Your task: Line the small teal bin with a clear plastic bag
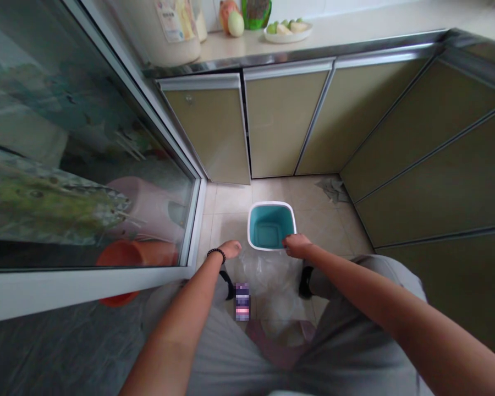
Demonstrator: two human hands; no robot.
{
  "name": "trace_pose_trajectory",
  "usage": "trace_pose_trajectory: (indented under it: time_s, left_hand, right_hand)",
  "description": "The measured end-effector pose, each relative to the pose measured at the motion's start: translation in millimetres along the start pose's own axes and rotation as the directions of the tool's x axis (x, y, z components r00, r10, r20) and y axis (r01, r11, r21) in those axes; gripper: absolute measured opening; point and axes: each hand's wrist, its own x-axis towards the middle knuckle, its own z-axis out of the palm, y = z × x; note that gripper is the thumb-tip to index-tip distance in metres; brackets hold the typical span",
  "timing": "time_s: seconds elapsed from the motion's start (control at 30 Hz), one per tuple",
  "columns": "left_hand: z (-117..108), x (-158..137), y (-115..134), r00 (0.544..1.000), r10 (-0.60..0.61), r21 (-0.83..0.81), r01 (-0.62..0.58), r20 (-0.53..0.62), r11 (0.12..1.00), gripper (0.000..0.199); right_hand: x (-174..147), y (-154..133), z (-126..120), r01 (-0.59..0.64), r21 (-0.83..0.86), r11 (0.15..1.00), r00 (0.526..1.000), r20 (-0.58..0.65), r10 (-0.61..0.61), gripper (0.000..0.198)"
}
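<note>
A teal bin with a white rim [271, 204] stands on the tiled floor, its inside facing up. In front of it, a clear plastic bag [268, 272] hangs spread between my hands and partly blurs the floor. My left hand [231, 249], with a dark bead bracelet on its wrist, is closed on the bag's left edge, just apart from the bin. My right hand [297, 246] is closed at the bag's right edge and overlaps the bin's near right corner. Whether it also touches the rim is hard to tell.
Cabinet doors [286, 121] line the back and right, the left one slightly ajar. A grey cloth [333, 189] lies by the corner. At left is a glass door frame [196, 220] with an orange bucket [119, 256] behind it. A plate of fruit [287, 37] sits on the counter.
</note>
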Motion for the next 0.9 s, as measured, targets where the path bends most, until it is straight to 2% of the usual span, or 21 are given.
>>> trace_pose_trajectory:
  time_s: [0.1, 0.17, 0.33, 0.47, 0.57, 0.63, 0.7, 0.77, 0.9]
  left_hand:
    - [3, 10, 0, 1.000, 0.018, 0.008, -0.018, 0.009, 1.000, 0.029]
    - [3, 18, 1, 1.000, 0.028, 0.009, -0.028, -0.004, 1.000, 0.033]
    - [10, 32, -3, 0.999, 0.007, -0.015, -0.007, -0.040, 1.000, 0.036]
    - [23, 36, -12, 0.998, -0.057, -0.041, 0.056, -0.040, 0.998, 0.034]
    - [32, 38, -18, 0.995, -0.094, -0.054, 0.092, -0.036, 0.994, 0.033]
    - [36, 40, -21, 0.993, -0.107, -0.061, 0.105, -0.040, 0.993, 0.034]
    - [39, 44, -23, 0.992, -0.116, -0.066, 0.113, -0.044, 0.991, 0.038]
    - [42, 49, -25, 0.991, -0.124, -0.071, 0.121, -0.044, 0.990, 0.043]
    - [47, 60, -29, 0.990, -0.137, -0.099, 0.133, -0.038, 0.986, 0.054]
  right_hand:
    - [-10, -5, -11, -0.006, -0.014, 1.000, 1.000, -0.011, 0.006, 0.026]
    - [-21, -6, -27, -0.011, -0.014, 1.000, 0.999, -0.043, 0.010, 0.024]
    - [-50, 7, -101, -0.063, 0.022, 0.998, 0.970, -0.235, 0.067, 0.022]
    - [-38, 34, -163, -0.081, 0.101, 0.992, 0.906, -0.407, 0.116, 0.024]
    - [-8, 59, -190, -0.076, 0.275, 0.958, 0.808, -0.546, 0.220, 0.026]
    - [14, 76, -200, -0.075, 0.423, 0.903, 0.718, -0.606, 0.343, 0.031]
    - [30, 89, -203, -0.071, 0.550, 0.832, 0.647, -0.610, 0.458, 0.035]
    - [40, 98, -202, -0.072, 0.640, 0.765, 0.612, -0.577, 0.540, 0.039]
    - [43, 104, -196, -0.091, 0.725, 0.683, 0.601, -0.507, 0.618, 0.043]
